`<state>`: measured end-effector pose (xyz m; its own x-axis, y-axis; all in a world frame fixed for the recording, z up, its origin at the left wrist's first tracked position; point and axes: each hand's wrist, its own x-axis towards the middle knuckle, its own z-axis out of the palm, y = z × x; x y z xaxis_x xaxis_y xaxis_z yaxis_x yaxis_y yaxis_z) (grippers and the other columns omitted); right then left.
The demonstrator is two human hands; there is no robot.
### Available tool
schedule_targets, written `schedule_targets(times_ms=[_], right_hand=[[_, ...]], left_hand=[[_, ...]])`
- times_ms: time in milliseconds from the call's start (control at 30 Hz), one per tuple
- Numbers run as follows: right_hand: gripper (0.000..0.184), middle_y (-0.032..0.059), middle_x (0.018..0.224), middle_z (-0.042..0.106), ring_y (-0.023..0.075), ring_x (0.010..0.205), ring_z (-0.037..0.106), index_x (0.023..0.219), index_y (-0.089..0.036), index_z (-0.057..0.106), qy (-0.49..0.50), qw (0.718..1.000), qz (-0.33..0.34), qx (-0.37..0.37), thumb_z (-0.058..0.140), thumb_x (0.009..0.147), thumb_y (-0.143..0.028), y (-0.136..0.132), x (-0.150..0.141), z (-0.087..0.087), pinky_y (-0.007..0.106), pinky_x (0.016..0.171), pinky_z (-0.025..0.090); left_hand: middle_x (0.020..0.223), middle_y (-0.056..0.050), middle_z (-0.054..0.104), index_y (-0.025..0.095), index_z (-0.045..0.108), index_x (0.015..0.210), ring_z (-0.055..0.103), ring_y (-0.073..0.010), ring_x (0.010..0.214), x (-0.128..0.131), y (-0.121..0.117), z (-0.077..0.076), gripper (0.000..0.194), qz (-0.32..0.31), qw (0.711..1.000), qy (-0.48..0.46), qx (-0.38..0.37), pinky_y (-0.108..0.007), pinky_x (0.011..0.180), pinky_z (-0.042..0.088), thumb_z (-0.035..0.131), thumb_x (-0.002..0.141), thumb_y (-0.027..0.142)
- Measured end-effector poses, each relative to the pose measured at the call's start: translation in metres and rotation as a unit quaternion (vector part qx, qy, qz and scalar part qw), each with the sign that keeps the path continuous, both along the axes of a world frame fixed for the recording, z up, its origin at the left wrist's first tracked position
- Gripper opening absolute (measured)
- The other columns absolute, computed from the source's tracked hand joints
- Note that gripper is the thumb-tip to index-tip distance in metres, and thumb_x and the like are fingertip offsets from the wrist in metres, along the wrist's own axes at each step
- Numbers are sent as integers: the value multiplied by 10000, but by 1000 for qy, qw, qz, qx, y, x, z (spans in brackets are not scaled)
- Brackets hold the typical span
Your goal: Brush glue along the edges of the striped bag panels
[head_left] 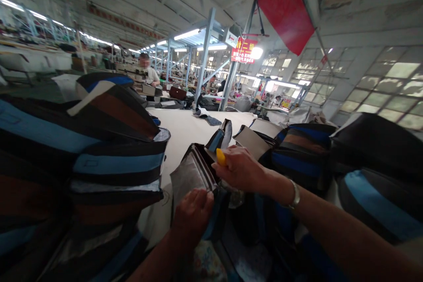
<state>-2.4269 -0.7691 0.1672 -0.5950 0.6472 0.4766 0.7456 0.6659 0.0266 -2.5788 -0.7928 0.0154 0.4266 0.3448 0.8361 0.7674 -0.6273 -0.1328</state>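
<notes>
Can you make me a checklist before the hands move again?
1. Left hand on the grey piece: ok.
2. Right hand holding the yellow thing: ok.
3. Hands apart, not touching: ok.
4. Yellow thing's whole shape in sight: not ok, fingers cover part.
5. Clear space on both sides: not ok, stacks like the blue-striped one crowd in.
6. Grey piece held firmly: cannot tell.

It's a workshop (strip lights (187, 34), likely bag pieces (119, 163)).
</notes>
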Motion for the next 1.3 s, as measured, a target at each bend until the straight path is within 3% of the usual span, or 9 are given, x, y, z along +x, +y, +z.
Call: schedule_targets(times_ms=[233, 500, 600, 667, 733, 833, 900, 1133, 1300], right_hand=[[251, -33, 514, 447, 101, 481, 359, 610, -184, 510, -76, 995, 27, -60, 614, 828, -255, 3, -7, -3, 283, 555, 227], [285, -57, 507, 370, 75, 475, 276, 590, -177, 487, 25, 995, 44, -90, 613, 829, -270, 2, -3, -9, 267, 520, 212], [309, -56, 492, 391, 65, 464, 317, 553, -171, 485, 197, 966, 20, -166, 607, 817, -276, 7, 10, -1, 239, 486, 241], [264, -57, 524, 460, 61, 478, 369, 615, -168, 529, 431, 876, 14, -218, 641, 799, -319, 11, 22, -1, 210, 479, 285], [273, -80, 486, 436, 49, 425, 324, 644, -172, 523, 628, 722, 15, -291, 695, 755, -353, 14, 30, -14, 193, 437, 277], [371, -109, 383, 314, 36, 341, 208, 560, -187, 424, 733, 508, 20, -453, 716, 716, -355, 14, 30, -54, 184, 366, 234], [398, -105, 357, 304, 35, 322, 200, 531, -190, 392, 737, 418, 42, -530, 708, 716, -343, 11, 21, -82, 181, 351, 245], [299, -107, 370, 374, 34, 314, 222, 627, -169, 487, 770, 275, 97, -567, 728, 732, -311, 2, -30, -123, 175, 375, 314], [281, -112, 381, 378, 46, 329, 255, 669, -185, 478, 770, 292, 83, -561, 687, 774, -341, 5, -42, -122, 225, 444, 426]], left_hand=[[757, -40, 536, 155, 553, 931, 500, -189, 693, 1, 1, -1, 130, -8, 1000, 11, 8, -326, 623, 372, 466, 891, 67], [759, -47, 547, 163, 568, 919, 489, -184, 675, -14, 8, 9, 123, -24, 999, 32, 0, -321, 623, 369, 469, 906, 92], [734, -40, 532, 170, 584, 951, 485, -181, 680, -24, 14, 13, 99, -43, 999, -1, -7, -314, 637, 375, 501, 915, 130], [712, -28, 518, 177, 580, 910, 486, -174, 685, -33, 18, 12, 48, -34, 999, -38, -16, -303, 647, 379, 537, 917, 159], [753, -32, 542, 175, 571, 905, 516, -170, 728, -41, 20, 7, 32, -5, 996, -86, -30, -292, 676, 397, 560, 922, 200], [853, -47, 581, 162, 550, 939, 566, -161, 804, -50, 16, -3, 119, 46, 985, -159, -53, -266, 723, 425, 600, 912, 266], [788, -21, 562, 178, 532, 873, 558, -142, 715, -53, 7, -11, 120, 75, 982, -162, -59, -251, 653, 409, 594, 915, 272], [1106, -129, 585, 138, 522, 1206, 575, -256, 1037, -52, -28, -38, 442, 102, 974, -157, -126, -370, 888, 480, 522, 920, 476], [1104, -136, 554, 124, 537, 1226, 568, -265, 1047, -52, -21, -46, 459, 88, 950, -235, -183, -396, 918, 492, 569, 895, 440]])
